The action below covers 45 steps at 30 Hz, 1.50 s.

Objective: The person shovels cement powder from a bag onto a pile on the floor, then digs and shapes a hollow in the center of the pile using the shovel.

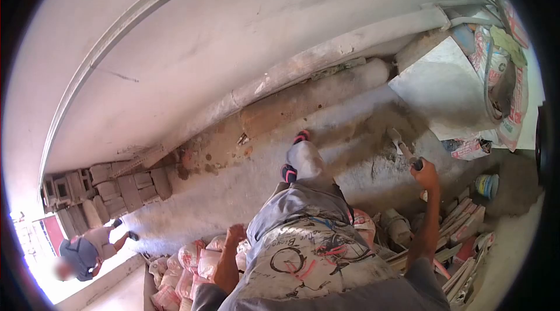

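My right hand is closed round the handle of a shovel at the right of the head view. Its blade end points up and left, over a dark patch of loose sand on the floor. My left hand is held low beside my body, near the filled sacks, its fingers curled; whether anything small is in it does not show. Between the hands are my printed shirt, my grey trousers and my feet in dark sandals with red straps.
Stacked blocks stand along the wall at left, near another person. Filled sacks lie at lower left. A large pale board, bags, a bucket and wooden boards are at right.
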Tool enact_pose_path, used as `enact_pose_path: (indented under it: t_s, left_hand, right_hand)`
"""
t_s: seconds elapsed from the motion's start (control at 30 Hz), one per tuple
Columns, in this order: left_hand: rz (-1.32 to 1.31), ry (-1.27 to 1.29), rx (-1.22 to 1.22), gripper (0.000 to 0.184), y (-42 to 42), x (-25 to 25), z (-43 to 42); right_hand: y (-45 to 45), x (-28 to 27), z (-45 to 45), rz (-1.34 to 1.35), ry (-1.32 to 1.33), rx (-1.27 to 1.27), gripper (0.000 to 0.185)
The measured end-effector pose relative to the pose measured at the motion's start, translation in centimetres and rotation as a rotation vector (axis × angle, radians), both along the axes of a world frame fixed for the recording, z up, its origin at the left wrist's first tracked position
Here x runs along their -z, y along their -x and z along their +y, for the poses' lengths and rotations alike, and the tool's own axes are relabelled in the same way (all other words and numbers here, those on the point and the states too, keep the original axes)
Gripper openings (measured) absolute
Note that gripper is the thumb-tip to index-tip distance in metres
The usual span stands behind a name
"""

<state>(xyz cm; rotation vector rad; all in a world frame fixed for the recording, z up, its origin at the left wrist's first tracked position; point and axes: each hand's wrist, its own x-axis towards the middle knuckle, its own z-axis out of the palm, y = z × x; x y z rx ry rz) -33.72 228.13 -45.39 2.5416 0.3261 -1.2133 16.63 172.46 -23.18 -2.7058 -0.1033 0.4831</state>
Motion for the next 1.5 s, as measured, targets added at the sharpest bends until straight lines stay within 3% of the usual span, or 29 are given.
enact_pose_path:
  t_s: [0.03,0.13,0.3,0.33,0.43,0.57,0.67,0.77,0.93,1.07,1.17,1.27,1.4,1.5]
  left_hand:
    - [-0.236,0.006,0.303,0.009,-0.1,-1.3,-0.2]
    - [-0.100,0.243,-0.547,0.012,-4.8,-3.3,-1.1]
    - [-0.034,0.570,-1.440,0.026,-13.4,-1.3,1.0]
    - [-0.148,0.748,-1.337,0.033,-15.1,-0.5,2.2]
    - [-0.097,0.586,-1.427,0.033,-25.4,-1.7,2.8]
    - [-0.137,0.661,-1.202,0.029,-38.7,-4.1,1.3]
    - [-0.057,0.911,-1.067,0.027,-47.0,-2.2,0.0]
    - [-0.039,0.692,-0.855,0.024,-56.6,-3.4,-5.4]
    - [-0.009,0.743,-0.531,0.032,-69.6,-5.7,-15.6]
    - [0.010,0.776,-0.274,0.022,-75.5,-9.6,-23.5]
    - [0.084,0.746,-0.129,0.023,-78.3,-9.8,-27.1]
    - [0.154,0.723,0.019,0.024,-81.7,-9.5,-31.2]
    - [0.339,0.686,0.156,0.028,-85.5,-7.7,-36.8]
    - [0.423,0.584,0.358,0.031,-88.3,-5.6,-39.7]
  right_hand:
    - [0.5,-1.0,0.8,0.004,-0.003,0.018,0.027]
    - [0.3,-2.0,0.5,0.016,-0.010,0.009,0.025]
    - [-2.6,-2.8,-1.2,0.080,0.037,0.078,0.030]
    - [-3.3,-3.7,-1.1,0.110,0.018,0.104,0.031]
    - [-6.7,-5.7,-1.7,0.138,0.020,0.115,0.036]
    - [-9.7,-7.6,-4.1,0.131,0.011,0.163,0.041]
    - [-11.5,-8.1,-6.2,0.048,0.076,0.171,0.044]
    - [-11.9,-7.5,-8.0,-0.055,0.024,0.202,0.041]
    - [-9.1,-6.2,-8.8,-0.047,0.048,0.230,0.035]
    - [-4.5,-5.1,-7.7,0.050,-0.038,0.364,0.034]
    - [-1.0,-4.2,-6.5,0.135,-0.028,0.463,0.036]
    - [0.3,-4.1,-5.6,0.409,-0.009,0.419,0.037]
    - [0.4,-2.7,-4.0,0.377,-0.007,0.491,0.028]
    - [-3.3,-5.9,-2.8,0.227,0.016,0.633,0.023]
